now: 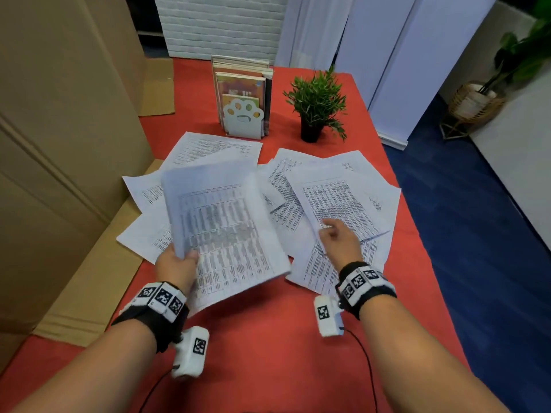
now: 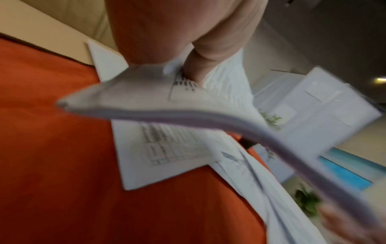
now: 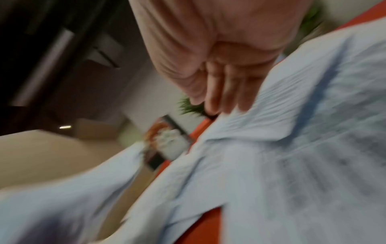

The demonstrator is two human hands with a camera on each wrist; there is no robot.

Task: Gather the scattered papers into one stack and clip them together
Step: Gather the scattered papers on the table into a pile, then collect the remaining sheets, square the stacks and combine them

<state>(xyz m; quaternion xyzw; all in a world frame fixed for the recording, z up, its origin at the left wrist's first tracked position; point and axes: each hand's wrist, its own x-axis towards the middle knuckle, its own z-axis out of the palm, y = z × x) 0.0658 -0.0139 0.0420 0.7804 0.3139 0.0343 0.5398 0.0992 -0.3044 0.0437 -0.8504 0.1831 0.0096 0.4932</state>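
Overhead, from the head camera, the left hand [image 1: 176, 263] grips a gathered stack of papers [image 1: 226, 231] at its near-left corner, thumb on top and fingers underneath, so the stack is lifted and tilted above the red tablecloth [image 1: 268, 338]. At about three o'clock from that stack, the right hand [image 1: 338, 242] rests on a printed sheet [image 1: 337, 204], with the sheet's near edge raised against the fingers; whether they pinch it cannot be told in this view. More loose papers [image 1: 214, 147] lie fanned across the cloth around both hands, some overlapping. At twelve o'clock stands a white paw-shaped bookend [image 1: 243, 120] holding books [image 1: 241, 81], and at about one o'clock a small potted plant [image 1: 317, 105]. Cardboard boxes [image 1: 59, 144] fill the nine o'clock side.

Next, the left wrist camera shows the left hand [image 2: 177, 33] with its thumb [image 2: 200, 66] pressed down on the stack of papers [image 2: 146, 99], whose thick edge curves away toward five o'clock. Beneath it a printed sheet [image 2: 167, 156] lies flat on the red tablecloth [image 2: 52, 148].

Lastly, the right wrist camera is heavily blurred. The right hand [image 3: 219, 57] has its fingers [image 3: 227, 92] fairly straight and together, their tips at the edge of a pale sheet [image 3: 292, 148] that fills the five o'clock side; an actual grip cannot be made out.
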